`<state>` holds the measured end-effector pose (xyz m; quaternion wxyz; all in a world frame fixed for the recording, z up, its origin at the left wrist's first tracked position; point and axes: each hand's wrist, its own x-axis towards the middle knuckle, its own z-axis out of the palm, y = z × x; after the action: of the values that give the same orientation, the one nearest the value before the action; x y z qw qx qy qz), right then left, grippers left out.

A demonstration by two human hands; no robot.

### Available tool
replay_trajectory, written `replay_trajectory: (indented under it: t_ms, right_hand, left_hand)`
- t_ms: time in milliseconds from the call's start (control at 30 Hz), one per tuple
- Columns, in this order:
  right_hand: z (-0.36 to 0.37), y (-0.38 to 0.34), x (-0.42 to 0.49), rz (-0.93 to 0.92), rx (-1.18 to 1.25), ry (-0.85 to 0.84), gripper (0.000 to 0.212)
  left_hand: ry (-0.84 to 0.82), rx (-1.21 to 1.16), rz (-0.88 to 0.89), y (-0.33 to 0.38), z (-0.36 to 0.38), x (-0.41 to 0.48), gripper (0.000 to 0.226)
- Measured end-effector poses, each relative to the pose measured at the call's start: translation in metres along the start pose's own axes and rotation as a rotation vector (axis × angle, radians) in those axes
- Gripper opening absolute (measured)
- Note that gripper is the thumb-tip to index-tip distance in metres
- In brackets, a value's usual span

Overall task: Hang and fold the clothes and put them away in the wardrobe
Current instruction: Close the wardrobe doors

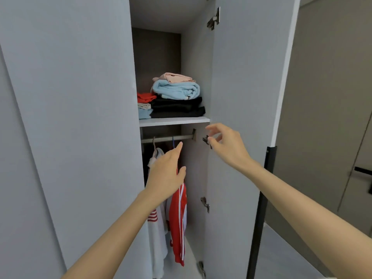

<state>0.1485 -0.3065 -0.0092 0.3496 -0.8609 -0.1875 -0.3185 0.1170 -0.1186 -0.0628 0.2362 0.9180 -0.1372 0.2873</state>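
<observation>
Both empty hands, left (167, 174) and right (227, 146), reach into the open wardrobe (237, 77).

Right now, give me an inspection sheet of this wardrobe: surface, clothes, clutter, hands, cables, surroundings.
Surface: white shelf above the hanging rail.
Job's things: tall folded stack on the shelf, pink on top, light blue below, black at the bottom; smaller folded pile to its left; red striped jacket and white garment hang from the rail.
Clutter: nothing seen.
Hands: left hand open, before the hanging clothes; right hand open, fingers relaxed by a door hinge, holding nothing.
Cables: nothing seen.
Surroundings: wardrobe door open on the right, with a black handle; grey floor below.
</observation>
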Motion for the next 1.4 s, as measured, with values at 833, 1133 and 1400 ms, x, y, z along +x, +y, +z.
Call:
replay_trajectory:
  t_ms: [833, 1133, 1400]
  right_hand:
    - [-0.111, 0.200, -0.023, 0.027, -0.226, -0.109, 0.030]
    - [-0.092, 0.184, -0.012, 0.017, 0.147, -0.154, 0.017]
    - [-0.020, 0.129, 0.004, -0.109, 0.278, -0.220, 0.020]
  left_hand:
    - [-0.225, 0.033, -0.038, 0.155, 0.241, 0.049, 0.100]
    - [-0.049, 0.106, -0.065, 0.128, 0.229, 0.031, 0.089]
    - [-0.045, 0.042, -0.185, 0.053, 0.188, 0.004, 0.076]
